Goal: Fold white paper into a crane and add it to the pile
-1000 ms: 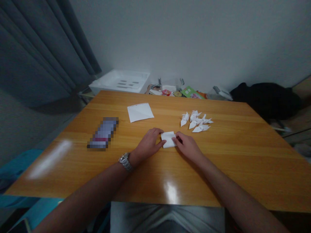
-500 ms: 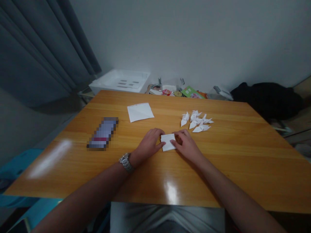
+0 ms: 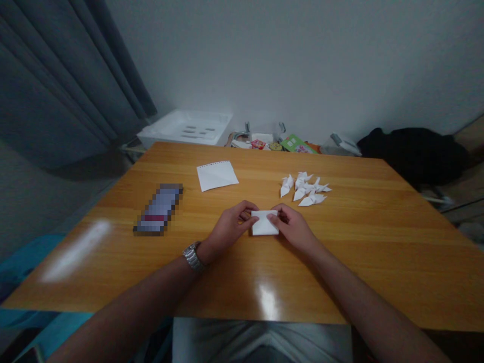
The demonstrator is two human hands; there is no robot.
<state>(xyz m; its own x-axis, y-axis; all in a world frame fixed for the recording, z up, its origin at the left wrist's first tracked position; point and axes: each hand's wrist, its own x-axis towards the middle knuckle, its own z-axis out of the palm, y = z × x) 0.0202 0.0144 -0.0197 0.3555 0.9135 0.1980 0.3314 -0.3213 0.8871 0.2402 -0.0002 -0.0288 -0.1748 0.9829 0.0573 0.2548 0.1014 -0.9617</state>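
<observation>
A small folded white paper (image 3: 264, 226) is held near the middle of the wooden table (image 3: 212, 282). My left hand (image 3: 231, 222) pinches its left edge, thumb on the front face and fingers behind. On the right edge my right hand (image 3: 295, 226) grips in the same manner, its thumb pressed on the upper part. Beyond the right hand lie several folded white paper cranes (image 3: 308, 189) in a loose group. A loose white sheet (image 3: 217, 176) with a perforated top edge rests flat beyond my left hand.
A blurred-out phone (image 3: 159, 209) lies at the left of the table. Behind the far edge stand a white plastic tray (image 3: 166, 135) and a green packet (image 3: 297, 143) among small items. A dark heap (image 3: 412, 151) sits past the right corner.
The folded paper has turned from slightly tilted to nearly level, and its front now looks like a neat rectangle. Both hands stay on it, the right one shifted slightly.
</observation>
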